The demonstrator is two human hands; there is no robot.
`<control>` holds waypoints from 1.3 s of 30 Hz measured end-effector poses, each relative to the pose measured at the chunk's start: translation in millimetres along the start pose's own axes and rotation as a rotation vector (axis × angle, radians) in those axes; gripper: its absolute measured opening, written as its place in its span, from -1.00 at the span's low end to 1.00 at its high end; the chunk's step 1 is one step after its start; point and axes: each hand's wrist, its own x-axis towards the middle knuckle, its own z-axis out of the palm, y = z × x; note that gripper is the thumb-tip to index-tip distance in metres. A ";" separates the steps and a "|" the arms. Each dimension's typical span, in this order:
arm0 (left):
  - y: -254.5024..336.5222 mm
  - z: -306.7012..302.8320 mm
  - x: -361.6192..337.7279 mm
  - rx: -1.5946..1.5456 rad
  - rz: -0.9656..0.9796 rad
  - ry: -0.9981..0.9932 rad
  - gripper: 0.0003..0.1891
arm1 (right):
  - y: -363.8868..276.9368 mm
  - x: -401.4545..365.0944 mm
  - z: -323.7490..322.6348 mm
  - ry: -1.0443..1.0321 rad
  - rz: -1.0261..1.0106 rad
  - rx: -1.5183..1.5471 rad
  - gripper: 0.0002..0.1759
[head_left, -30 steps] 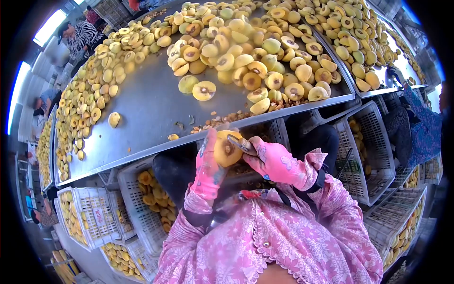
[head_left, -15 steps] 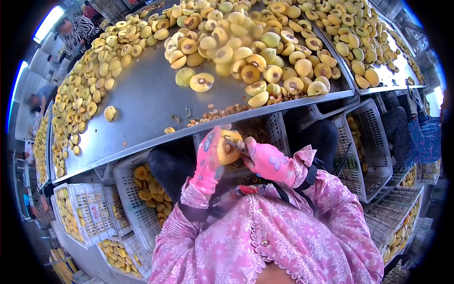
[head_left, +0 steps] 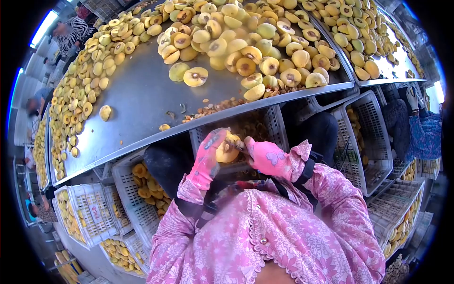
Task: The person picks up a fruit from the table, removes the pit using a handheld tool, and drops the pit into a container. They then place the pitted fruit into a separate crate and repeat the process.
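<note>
My left hand (head_left: 207,158), in a pink patterned glove, is closed around a yellow peach half (head_left: 226,152) just in front of the table edge. My right hand (head_left: 268,158), gloved the same way, is closed with its fingertips at the fruit's cut face. A small dark tool tip (head_left: 241,146) seems to stick out from the right fingers onto the peach flesh; its handle is hidden in the glove. Below both hands stands a white crate (head_left: 279,125) with peach pieces inside. Pit fragments (head_left: 213,111) lie along the table's near edge.
The metal table (head_left: 142,102) holds a large heap of halved peaches (head_left: 236,45) and more at its left. White crates of peach halves stand at the left (head_left: 124,182) and right (head_left: 378,142). A co-worker's blue sleeve (head_left: 423,137) shows at far right.
The view has shifted slightly. Both hands stay together at the peach half, and my left hand and the fruit have turned a little. Both grips look the same.
</note>
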 end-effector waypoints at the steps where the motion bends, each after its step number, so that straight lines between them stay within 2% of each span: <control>1: -5.1 1.3 -1.6 0.121 0.131 -0.004 -0.68 | 0.2 0.9 0.5 0.003 0.002 -0.009 -0.79; 3: -11.8 -0.6 0.9 0.217 0.197 0.027 -0.69 | 0.4 2.5 1.8 0.011 0.004 -0.028 -0.81; 5: -17.2 -4.4 8.7 0.172 0.063 0.097 -0.69 | 2.5 4.8 4.2 -0.001 0.027 -0.032 -0.81; 6: -18.3 -4.9 10.7 0.170 0.057 0.099 -0.69 | 3.9 6.1 5.9 -0.006 0.040 -0.033 -0.80; 9: -22.5 -5.5 14.1 0.201 0.057 0.112 -0.67 | 8.0 8.0 11.1 -0.030 0.098 0.136 -0.82; 11: -25.3 -7.6 15.7 0.277 0.081 0.131 -0.65 | 14.1 13.9 19.3 -0.131 0.275 0.461 -0.83; 13: -29.2 -8.4 14.1 0.286 0.081 0.140 -0.64 | 13.7 12.8 22.7 -0.143 0.283 0.404 -0.82; 15: -30.8 -8.8 13.2 0.278 0.078 0.151 -0.64 | 6.8 8.0 17.9 -0.059 0.116 -0.037 -0.80; 21: -39.1 -13.8 16.3 0.246 0.036 0.178 -0.65 | 22.4 15.2 36.6 -0.186 0.218 0.397 -0.80; 22: -40.1 -13.7 15.9 0.238 0.032 0.176 -0.65 | 21.1 13.9 37.0 -0.160 0.218 0.323 -0.75; 24: -42.6 -15.0 15.5 0.222 0.006 0.181 -0.65 | 17.0 10.0 36.2 -0.109 0.218 0.177 -0.41; 27: -43.4 -16.8 19.1 0.125 -0.040 0.178 -0.62 | 20.6 13.8 36.2 -0.086 0.274 0.197 -0.51; 30: -42.8 -15.4 18.6 -0.101 -0.051 0.142 -0.56 | 13.7 14.9 28.0 -0.023 0.203 0.184 -0.84; 32: -49.4 -15.4 16.5 -0.230 -0.042 0.114 -0.50 | 20.9 17.8 39.9 0.020 0.180 0.189 -0.84; 33: -51.7 -14.9 16.2 -0.216 -0.025 0.133 -0.48 | 23.4 18.8 44.1 0.042 0.170 0.191 -0.84; 36: -55.8 -10.6 15.0 -0.155 0.025 0.172 -0.44 | 17.6 19.7 38.5 0.009 0.226 0.216 -0.66; 39: -56.4 -5.4 14.7 -0.025 0.089 0.176 -0.42 | 18.1 19.0 34.0 0.005 0.220 0.192 -0.68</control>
